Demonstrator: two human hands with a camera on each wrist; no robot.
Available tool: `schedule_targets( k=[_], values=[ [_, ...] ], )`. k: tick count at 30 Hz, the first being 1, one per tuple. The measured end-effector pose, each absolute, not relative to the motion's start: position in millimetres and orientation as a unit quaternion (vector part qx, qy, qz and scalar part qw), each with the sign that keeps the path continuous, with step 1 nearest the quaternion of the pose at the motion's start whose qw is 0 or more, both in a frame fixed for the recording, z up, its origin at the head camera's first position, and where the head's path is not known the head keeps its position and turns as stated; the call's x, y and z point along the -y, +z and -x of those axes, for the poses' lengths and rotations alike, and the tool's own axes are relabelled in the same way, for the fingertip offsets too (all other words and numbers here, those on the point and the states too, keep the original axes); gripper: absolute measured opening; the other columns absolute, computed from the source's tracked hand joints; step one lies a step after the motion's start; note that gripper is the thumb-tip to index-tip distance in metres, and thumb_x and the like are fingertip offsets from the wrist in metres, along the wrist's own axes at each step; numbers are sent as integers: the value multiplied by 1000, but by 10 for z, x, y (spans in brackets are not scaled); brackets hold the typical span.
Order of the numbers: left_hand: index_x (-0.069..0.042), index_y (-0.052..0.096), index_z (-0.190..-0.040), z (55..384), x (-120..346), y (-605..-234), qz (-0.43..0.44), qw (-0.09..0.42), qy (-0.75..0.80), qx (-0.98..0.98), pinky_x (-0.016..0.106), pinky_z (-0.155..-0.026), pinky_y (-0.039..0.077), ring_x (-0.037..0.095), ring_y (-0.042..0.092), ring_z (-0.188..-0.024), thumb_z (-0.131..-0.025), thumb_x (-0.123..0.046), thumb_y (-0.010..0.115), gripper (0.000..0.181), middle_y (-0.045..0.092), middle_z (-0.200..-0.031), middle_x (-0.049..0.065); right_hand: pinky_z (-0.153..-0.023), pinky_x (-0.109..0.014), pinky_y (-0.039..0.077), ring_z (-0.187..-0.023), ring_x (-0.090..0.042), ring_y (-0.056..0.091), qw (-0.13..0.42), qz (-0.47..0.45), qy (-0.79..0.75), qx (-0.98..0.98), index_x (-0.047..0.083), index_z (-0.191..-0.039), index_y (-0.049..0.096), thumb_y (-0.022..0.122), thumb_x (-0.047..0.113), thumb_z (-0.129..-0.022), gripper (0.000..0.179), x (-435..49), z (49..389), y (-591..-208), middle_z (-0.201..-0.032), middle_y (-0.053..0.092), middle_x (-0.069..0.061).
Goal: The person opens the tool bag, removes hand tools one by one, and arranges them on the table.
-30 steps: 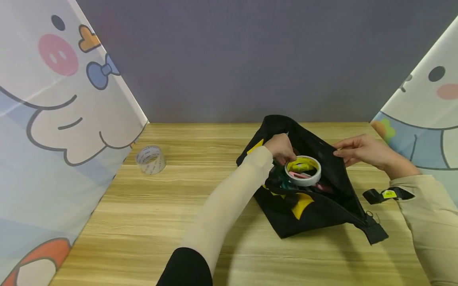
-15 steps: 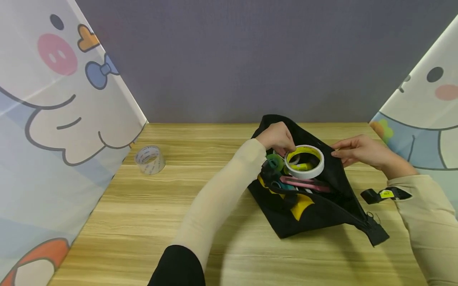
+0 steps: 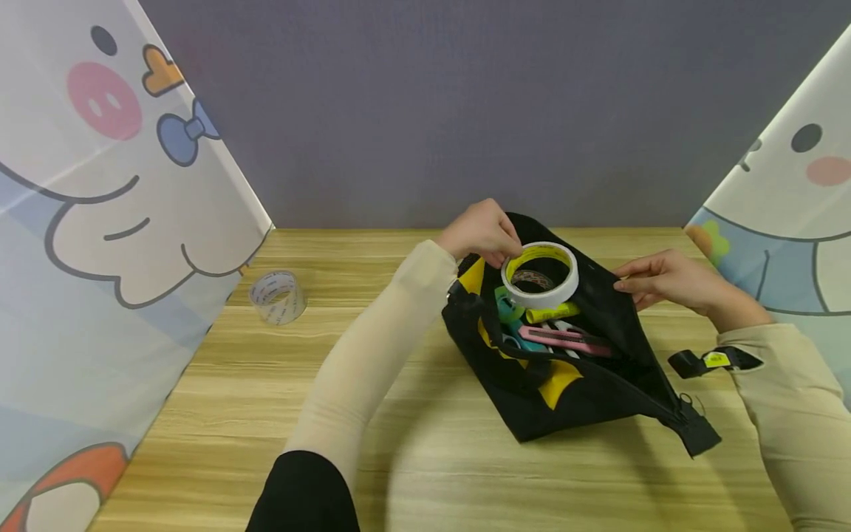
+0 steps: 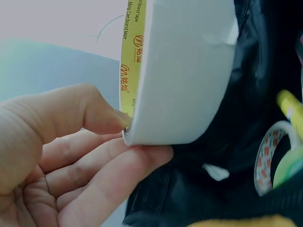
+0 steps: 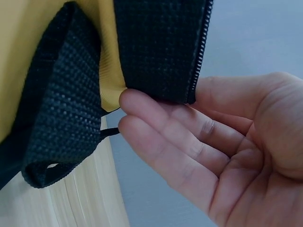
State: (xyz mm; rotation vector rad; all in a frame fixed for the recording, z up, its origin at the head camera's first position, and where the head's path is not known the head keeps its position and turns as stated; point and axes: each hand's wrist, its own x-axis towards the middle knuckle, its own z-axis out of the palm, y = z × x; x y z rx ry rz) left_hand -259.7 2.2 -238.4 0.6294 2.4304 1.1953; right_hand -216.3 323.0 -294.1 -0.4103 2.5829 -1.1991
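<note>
My left hand (image 3: pixel 484 230) pinches the rim of a white tape roll (image 3: pixel 541 298) with a yellow inner core, thumb inside and fingers outside. In the left wrist view the tape roll (image 4: pixel 184 71) stands over the dark bag opening. A black bag (image 3: pixel 598 414) with yellow patches lies open beneath it. My right hand (image 3: pixel 678 282) pinches the bag's far right edge; the right wrist view shows its zip (image 5: pixel 201 52) beside my thumb. Inside the bag are a pink utility knife (image 3: pixel 565 340), a yellow marker-like stick (image 3: pixel 553 313) and a green item (image 3: pixel 508 307), partly hidden.
A clear tape roll (image 3: pixel 282 310) stands on the wooden table (image 3: pixel 233 428) to the left. A grey panel (image 3: pixel 425 111) rises behind the table, with cartoon-printed sheets (image 3: pixel 100 222) at both sides. A black strap (image 3: pixel 694 363) hangs by the right sleeve.
My left hand has lifted the white tape roll up and left from among the bag's contents, uncovering the knife and yellow stick. The right hand keeps its hold on the bag edge.
</note>
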Motion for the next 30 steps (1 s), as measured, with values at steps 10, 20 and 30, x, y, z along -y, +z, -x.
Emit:
schedule_targets(
  k=[10,20,30],
  values=[
    [-1,79,-87,2571,451,-2339,-206,147,423,-870,33,-65,61,23,68,-66,-86,-3,73,7,73,-83,12,-66,-33,60,-71,-16,68,139,145,-412,-889,-24,-129,49,55,-1,-100,37,-3229,2168,-2937,-86,66,-4],
    [4,77,-94,2588,954,-2404,-154,145,438,-874,37,-71,61,24,68,-69,-85,0,69,13,72,-96,16,-64,-34,60,-70,-17,68,139,144,-429,-881,-24,-128,50,56,-3,-99,36,-3238,2161,-2956,-91,69,5],
    [9,74,-103,2575,1578,-2545,-91,141,448,-878,33,-67,61,22,68,-69,-87,-2,70,20,71,-98,20,-65,-32,60,-71,-16,68,139,144,-421,-885,-24,-128,50,56,-2,-99,36,-3259,2146,-2950,-85,67,0]
  ],
)
